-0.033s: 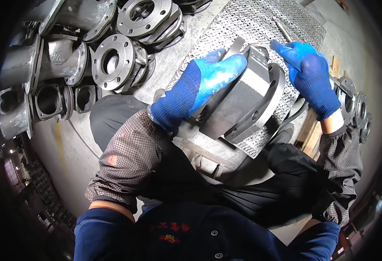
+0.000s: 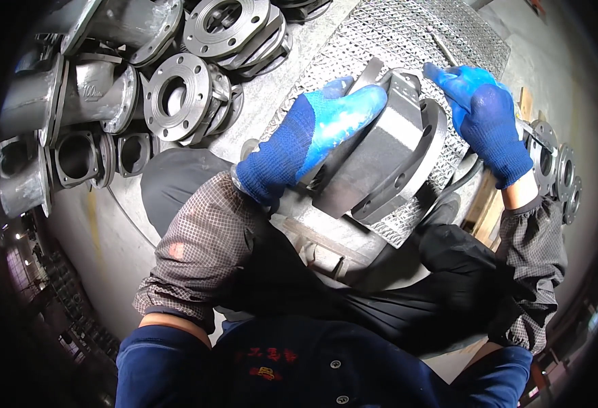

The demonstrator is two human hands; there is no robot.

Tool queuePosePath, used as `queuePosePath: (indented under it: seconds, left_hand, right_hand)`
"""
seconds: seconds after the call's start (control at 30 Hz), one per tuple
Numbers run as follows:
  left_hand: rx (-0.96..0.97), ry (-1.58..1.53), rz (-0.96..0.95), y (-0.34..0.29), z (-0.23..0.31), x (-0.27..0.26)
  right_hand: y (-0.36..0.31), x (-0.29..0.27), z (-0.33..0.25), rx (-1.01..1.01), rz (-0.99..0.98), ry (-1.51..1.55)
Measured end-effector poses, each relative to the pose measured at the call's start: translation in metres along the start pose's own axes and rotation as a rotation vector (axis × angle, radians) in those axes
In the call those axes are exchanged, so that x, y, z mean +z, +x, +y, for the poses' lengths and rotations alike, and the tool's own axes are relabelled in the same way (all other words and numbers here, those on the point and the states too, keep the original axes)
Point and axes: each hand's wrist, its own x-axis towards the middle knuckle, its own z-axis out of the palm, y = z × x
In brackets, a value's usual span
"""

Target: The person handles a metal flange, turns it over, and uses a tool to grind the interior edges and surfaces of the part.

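Note:
A heavy dark-grey flanged metal casting [image 2: 374, 149] stands tilted before me on a silvery patterned mat [image 2: 343, 51]. My left hand [image 2: 336, 119], in a blue coated glove, grips the casting's left side. Its thumb lies along the upper face and its fingers go behind the left flange. To the right of the casting's round flange [image 2: 425, 166] is my gloved right hand [image 2: 472, 98]. Its fingers are bent, with one fingertip pointing toward the casting's top. Beyond this hand a thin rod [image 2: 440, 46] slants up over the mat; whether the hand holds it is hidden.
Grey flanged pipe bodies [image 2: 91, 92] are stacked at the left, next to round flanged parts [image 2: 176, 98]. More flanges [image 2: 564, 173] stand at the right beside wooden boards [image 2: 486, 211]. A dark hose or cable [image 2: 459, 180] curves past the mat's right edge. My knees flank the casting.

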Motion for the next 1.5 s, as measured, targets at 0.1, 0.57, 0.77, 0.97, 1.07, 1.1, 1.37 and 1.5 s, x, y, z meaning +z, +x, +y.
queuePosePath:
  seconds: [0.1,0.57,0.77,0.97,1.07,1.1,1.37,1.5]
  left_hand:
    - [0.201,0.217,-0.016,-0.004,0.001,-0.002]
    - [0.295,0.362,0.012,0.0,-0.009,-0.003]
    - [0.148,0.221,-0.008,0.002,-0.004,-0.002]
    - [0.385,0.374,-0.031,0.003,-0.007,0.001]
    - [0.446,0.423,-0.037,0.005,-0.007,-0.002]
    - [0.457,0.432,-0.041,0.005,-0.007,-0.002]
    - [0.427,0.481,-0.041,-0.003,-0.007,-0.003]
    - [-0.001,0.128,0.047,-0.001,0.005,0.005]
  right_hand:
    - [0.003,0.002,-0.001,-0.01,-0.009,-0.015]
    - [0.0,0.01,0.003,0.015,-0.027,-0.036]
    - [-0.002,0.009,0.005,0.005,0.011,0.043]
    - [-0.003,0.008,0.003,0.039,-0.013,0.061]
    - [-0.001,0.011,0.003,-0.002,0.075,0.049]
    - [0.001,0.009,0.003,0.006,0.093,0.071]
    - [0.04,0.01,-0.014,0.634,-0.269,0.375]
    - [0.055,0.027,-0.01,0.527,-0.339,0.235]
